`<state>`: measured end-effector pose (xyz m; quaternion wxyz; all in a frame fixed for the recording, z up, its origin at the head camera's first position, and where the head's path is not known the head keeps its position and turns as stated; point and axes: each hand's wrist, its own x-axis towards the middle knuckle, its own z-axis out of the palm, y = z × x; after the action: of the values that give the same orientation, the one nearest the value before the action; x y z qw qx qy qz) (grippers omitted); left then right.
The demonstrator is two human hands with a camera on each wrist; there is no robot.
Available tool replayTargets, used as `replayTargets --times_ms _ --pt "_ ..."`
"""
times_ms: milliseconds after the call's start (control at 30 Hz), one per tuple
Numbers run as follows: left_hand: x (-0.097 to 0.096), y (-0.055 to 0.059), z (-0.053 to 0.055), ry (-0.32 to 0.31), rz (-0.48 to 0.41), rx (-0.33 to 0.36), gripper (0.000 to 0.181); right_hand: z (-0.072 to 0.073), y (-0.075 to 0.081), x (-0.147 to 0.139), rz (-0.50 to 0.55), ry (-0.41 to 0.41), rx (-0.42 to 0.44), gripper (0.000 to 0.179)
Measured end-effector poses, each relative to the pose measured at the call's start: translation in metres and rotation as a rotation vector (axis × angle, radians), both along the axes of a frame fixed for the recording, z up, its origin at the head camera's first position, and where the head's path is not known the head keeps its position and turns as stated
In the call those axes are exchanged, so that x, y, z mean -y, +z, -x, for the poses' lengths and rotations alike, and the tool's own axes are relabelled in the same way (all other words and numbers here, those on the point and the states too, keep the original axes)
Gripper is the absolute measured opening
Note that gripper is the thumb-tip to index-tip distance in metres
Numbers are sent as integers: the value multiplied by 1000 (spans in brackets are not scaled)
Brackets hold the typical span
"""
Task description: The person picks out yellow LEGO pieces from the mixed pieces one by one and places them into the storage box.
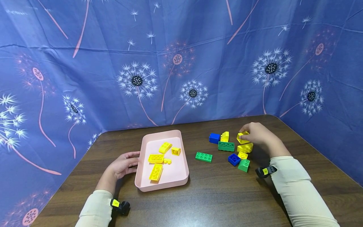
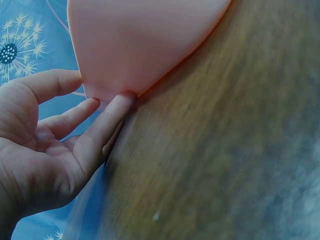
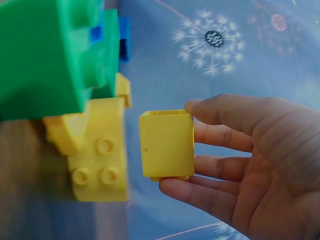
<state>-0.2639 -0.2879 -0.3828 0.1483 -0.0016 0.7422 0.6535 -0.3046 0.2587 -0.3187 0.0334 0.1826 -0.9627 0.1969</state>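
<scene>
My left hand rests its fingertips against the left side of a pink tray; in the left wrist view these fingers touch the tray's outer wall. My right hand pinches a yellow toy block between thumb and fingers at the far right. Just below it in the head view lies a rounded yellow block. A small yellow block, a blue block and a sloped green block sit nearer the front.
Inside the tray are several yellow blocks, one of them near its front. Between tray and right hand lie a flat green block, a longer green one, a blue one and a yellow one. A patterned blue cloth hangs behind the wooden table.
</scene>
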Motion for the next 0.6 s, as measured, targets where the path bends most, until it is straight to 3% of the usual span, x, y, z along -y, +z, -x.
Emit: replayTargets --times_ms 600 --pt "1 -1 2 -6 -2 -4 60 -30 34 36 39 162 -35 29"
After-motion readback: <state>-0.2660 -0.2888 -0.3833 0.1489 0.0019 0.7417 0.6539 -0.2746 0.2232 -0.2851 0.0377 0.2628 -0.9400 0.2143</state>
